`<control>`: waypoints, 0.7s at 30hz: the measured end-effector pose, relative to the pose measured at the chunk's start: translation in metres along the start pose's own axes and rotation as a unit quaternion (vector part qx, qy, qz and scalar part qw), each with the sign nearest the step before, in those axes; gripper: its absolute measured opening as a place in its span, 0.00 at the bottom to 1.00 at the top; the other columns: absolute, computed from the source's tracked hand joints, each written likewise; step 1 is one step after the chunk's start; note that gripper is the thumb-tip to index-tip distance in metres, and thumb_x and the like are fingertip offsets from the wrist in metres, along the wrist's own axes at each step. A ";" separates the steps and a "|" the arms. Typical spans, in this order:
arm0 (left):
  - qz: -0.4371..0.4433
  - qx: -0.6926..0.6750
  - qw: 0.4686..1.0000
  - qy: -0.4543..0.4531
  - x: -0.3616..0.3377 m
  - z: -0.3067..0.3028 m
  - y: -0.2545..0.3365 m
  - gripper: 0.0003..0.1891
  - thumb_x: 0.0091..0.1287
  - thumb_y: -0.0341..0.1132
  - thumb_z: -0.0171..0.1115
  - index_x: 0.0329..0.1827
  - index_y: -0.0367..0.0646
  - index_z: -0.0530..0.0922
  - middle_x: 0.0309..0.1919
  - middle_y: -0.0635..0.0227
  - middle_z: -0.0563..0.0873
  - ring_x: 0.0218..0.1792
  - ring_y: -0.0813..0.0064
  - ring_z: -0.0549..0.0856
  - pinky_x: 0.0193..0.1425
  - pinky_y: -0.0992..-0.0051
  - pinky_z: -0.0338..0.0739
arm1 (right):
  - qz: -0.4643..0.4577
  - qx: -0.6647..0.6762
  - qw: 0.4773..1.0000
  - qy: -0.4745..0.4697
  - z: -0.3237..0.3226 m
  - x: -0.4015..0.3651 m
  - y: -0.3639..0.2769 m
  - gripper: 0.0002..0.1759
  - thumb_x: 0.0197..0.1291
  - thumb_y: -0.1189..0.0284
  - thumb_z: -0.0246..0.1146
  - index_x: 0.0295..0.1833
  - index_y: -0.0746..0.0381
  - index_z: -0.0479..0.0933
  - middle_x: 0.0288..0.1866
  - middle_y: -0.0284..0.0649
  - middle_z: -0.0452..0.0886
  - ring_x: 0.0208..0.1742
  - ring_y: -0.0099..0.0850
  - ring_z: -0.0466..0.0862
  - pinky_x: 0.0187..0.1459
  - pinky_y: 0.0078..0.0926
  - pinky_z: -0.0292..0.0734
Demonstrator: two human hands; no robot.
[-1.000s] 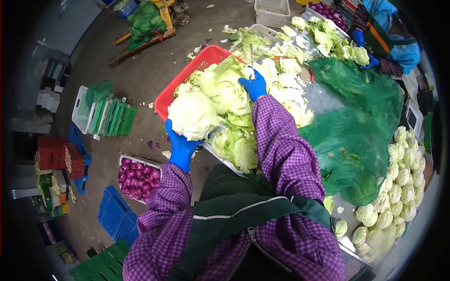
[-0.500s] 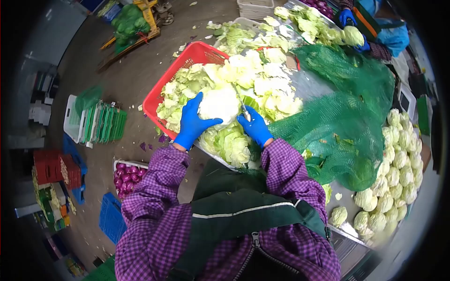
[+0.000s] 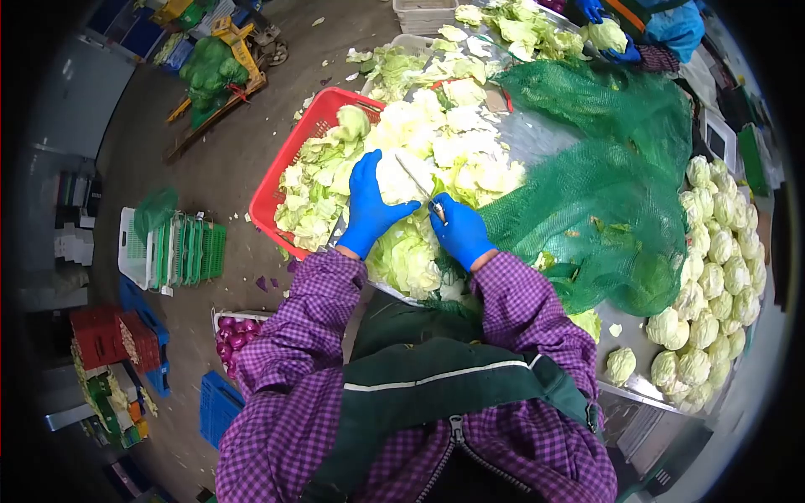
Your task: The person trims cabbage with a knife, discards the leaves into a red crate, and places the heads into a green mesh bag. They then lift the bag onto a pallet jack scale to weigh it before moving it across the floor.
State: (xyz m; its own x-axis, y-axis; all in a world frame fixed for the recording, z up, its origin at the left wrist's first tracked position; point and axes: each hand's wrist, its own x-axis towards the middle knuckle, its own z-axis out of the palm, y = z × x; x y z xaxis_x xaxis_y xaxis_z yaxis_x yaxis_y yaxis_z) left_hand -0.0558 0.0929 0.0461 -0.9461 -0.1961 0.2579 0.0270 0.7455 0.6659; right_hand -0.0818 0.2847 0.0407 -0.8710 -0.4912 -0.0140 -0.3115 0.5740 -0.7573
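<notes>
One blue-gloved left hand (image 3: 371, 210) is, in the head view, cupping a pale cabbage (image 3: 392, 179) beside the red basket (image 3: 268, 180); the right hand (image 3: 463, 233) is gripping a knife (image 3: 414, 177), now slanting over it, while a curled leaf (image 3: 352, 123) is newly showing at the basket, suggesting leaves are coming away.

The cabbage (image 3: 390, 178) is a pale, rounded mass, so bright that its leaf edges wash out, and it sits between the two hands, with the left hand (image 3: 375, 208) curved around its near left side, fingers spread and thumb turned inward; its outline blends into the whitish leaves (image 3: 457, 151) beyond it. The knife (image 3: 413, 176) has a slim, straight, greyish blade and a short handle held in the right hand (image 3: 457, 230); it slants with its tip away from the body and toward the left, beside or over the cabbage, contact unclear
</notes>
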 end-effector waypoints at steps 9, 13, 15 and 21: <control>0.020 -0.010 0.999 0.026 -0.004 0.000 -0.006 0.51 0.40 0.47 0.78 0.67 0.40 0.60 0.63 0.53 0.66 0.65 0.54 0.64 0.69 0.59 0.58 | 0.024 -0.101 0.990 -0.092 0.005 0.009 0.011 0.09 0.61 0.69 0.51 0.46 0.59 0.70 0.32 0.52 0.80 0.35 0.48 0.82 0.36 0.46 0.75; 0.050 0.008 0.998 0.031 -0.022 0.004 -0.007 0.52 0.39 0.49 0.78 0.67 0.40 0.60 0.63 0.53 0.66 0.66 0.52 0.62 0.70 0.58 0.57 | 0.062 -0.205 0.974 -0.067 0.037 0.058 0.056 0.12 0.63 0.70 0.46 0.47 0.63 0.70 0.40 0.53 0.81 0.42 0.47 0.82 0.43 0.44 0.76; 0.067 0.019 0.997 0.037 -0.031 0.000 -0.006 0.51 0.39 0.48 0.78 0.67 0.41 0.60 0.63 0.53 0.67 0.68 0.51 0.59 0.70 0.57 0.56 | 0.091 -0.199 0.970 -0.105 0.028 0.072 0.048 0.13 0.62 0.68 0.49 0.46 0.64 0.71 0.43 0.53 0.81 0.42 0.48 0.82 0.45 0.44 0.76; -0.094 -0.174 0.979 0.058 -0.061 -0.018 -0.043 0.40 0.51 0.38 0.73 0.66 0.41 0.62 0.60 0.58 0.68 0.62 0.61 0.68 0.65 0.65 0.65 | 0.141 0.127 0.970 -0.151 0.013 0.047 0.032 0.16 0.62 0.61 0.54 0.46 0.61 0.74 0.38 0.45 0.82 0.28 0.35 0.81 0.27 0.33 0.75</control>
State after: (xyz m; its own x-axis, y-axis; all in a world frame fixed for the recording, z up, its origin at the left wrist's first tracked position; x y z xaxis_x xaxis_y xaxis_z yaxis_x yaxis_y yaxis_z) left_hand 0.0065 0.0619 0.0144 -0.9022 -0.3955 0.1718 -0.0173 0.4312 0.9021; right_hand -0.1281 0.2713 0.0072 -0.7451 -0.5297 -0.4053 0.0600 0.5520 -0.8317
